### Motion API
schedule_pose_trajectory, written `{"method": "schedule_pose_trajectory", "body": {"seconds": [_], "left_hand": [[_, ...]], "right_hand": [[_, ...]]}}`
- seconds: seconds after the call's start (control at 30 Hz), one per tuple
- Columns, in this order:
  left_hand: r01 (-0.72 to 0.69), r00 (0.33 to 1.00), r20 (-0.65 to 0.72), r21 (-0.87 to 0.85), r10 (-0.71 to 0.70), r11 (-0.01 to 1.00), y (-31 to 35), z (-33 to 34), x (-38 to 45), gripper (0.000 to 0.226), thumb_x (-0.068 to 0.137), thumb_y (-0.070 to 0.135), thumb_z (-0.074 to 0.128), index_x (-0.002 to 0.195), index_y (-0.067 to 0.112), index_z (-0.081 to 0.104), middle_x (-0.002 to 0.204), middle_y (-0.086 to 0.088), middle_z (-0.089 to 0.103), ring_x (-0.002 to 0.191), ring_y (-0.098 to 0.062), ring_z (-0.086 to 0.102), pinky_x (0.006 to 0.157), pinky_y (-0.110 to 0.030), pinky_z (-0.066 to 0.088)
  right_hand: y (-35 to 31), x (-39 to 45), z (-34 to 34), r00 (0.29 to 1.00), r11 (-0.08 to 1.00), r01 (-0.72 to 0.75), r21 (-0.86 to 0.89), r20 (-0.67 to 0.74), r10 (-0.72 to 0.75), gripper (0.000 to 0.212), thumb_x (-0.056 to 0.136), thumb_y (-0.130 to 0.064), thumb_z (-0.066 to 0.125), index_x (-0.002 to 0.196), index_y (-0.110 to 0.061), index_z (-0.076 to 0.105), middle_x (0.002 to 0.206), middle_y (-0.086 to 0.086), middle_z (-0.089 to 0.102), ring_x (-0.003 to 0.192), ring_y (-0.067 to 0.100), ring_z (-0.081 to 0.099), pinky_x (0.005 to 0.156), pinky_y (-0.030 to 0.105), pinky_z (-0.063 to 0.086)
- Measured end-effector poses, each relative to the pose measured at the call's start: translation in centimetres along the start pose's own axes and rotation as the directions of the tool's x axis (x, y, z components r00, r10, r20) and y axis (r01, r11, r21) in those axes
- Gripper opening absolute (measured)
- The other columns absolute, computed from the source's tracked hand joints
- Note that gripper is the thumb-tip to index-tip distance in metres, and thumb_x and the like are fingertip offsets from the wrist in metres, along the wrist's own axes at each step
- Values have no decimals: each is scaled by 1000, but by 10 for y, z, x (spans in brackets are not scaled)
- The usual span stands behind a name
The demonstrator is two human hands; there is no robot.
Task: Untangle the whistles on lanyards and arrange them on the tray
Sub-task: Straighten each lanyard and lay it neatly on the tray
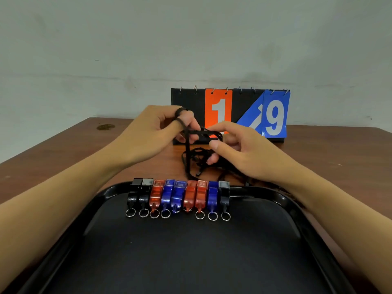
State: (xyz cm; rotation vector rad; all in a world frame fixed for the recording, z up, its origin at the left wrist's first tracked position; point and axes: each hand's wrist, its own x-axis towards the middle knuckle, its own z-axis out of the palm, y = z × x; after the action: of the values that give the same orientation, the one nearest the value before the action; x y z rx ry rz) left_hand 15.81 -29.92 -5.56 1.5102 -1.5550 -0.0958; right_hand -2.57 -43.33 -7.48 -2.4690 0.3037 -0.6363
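Tray (101,194): I'm seeing nine whistles (179,195) lying in a row along its far rim.
Hands: my left (152,132) and right (237,149) are pinching tangled black lanyards (197,158) above the tabletop (63,149).
Behind: a scoreboard (229,115) is standing.

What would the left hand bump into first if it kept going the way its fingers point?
Probably the right hand: the left hand points rightward along the tangled black cord lanyards both grip. Depth is unclear, so it might pass behind.
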Motion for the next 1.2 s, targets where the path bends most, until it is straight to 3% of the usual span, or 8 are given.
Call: {"method": "schedule_pose_trajectory", "body": {"seconds": [0.23,0.33,0.43,0.5,0.63,0.8,1.07,1.2], "left_hand": [[56,994,-105,154,-40,986,-22,-15,8,30,109,35,47,92,41,71,90,-1,65,76,-6,63,74,-24,51],[66,988,-152,201,-35,977,-19,-17,11,31,108,30,50,88,45,68,95,20,63,82,-9,62,78,-21,52],[121,960,-272,208,-61,971,-21,-20,14,27,108,24,51,96,36,71,95,28,66,70,-3,61,65,-12,51],[205,929,-327,70,-172,976,-29,-22,16,23,109,28,51,101,25,73,98,15,70,62,-4,63,57,-16,57],[302,840,-264,-499,-474,812,-27,-25,20,43,110,38,45,85,8,63,85,-7,61,77,-17,64,63,-22,62],[257,860,-58,-809,-507,528,-8,-20,19,43,111,31,44,74,13,55,70,0,53,65,-11,59,73,-29,63],[271,906,87,-871,-414,410,14,-2,10,44,104,26,55,62,17,62,65,0,50,64,-10,58,70,-30,63],[301,928,175,-873,-329,384,11,-1,8,36,94,28,61,61,15,63,68,-2,55,67,-11,62,72,-29,62]], "right_hand": [[2,2,-4,997,997,-64,-45,-39,62,20,104,-36,51,104,-27,69,81,-17,68,65,-4,66,66,15,53],[2,2,-11,990,994,-90,-61,-111,83,24,105,-37,48,97,-30,69,65,-29,63,56,-3,61,60,10,43],[3,1,-21,977,994,-97,-58,-195,84,25,103,-42,50,97,-30,71,79,-12,73,64,0,63,65,18,49],[6,0,-27,978,987,-111,-115,-190,88,28,99,-51,52,99,-31,72,90,-1,74,83,11,69,82,31,55],[11,-5,-28,997,942,-76,-327,-30,70,32,91,-57,60,103,-31,73,86,-11,71,83,3,65,71,16,50],[12,-3,-19,997,941,-64,-334,-59,47,24,95,-52,59,111,-33,64,87,-22,66,79,-6,60,70,11,42],[-9,-4,0,1000,986,-18,-163,-10,16,59,92,-53,59,147,-38,43,110,-23,61,106,4,65,95,23,52],[-7,-4,6,999,994,33,-108,26,-31,17,98,-40,60,109,-28,66,77,-26,64,81,0,67,78,18,54]]}}
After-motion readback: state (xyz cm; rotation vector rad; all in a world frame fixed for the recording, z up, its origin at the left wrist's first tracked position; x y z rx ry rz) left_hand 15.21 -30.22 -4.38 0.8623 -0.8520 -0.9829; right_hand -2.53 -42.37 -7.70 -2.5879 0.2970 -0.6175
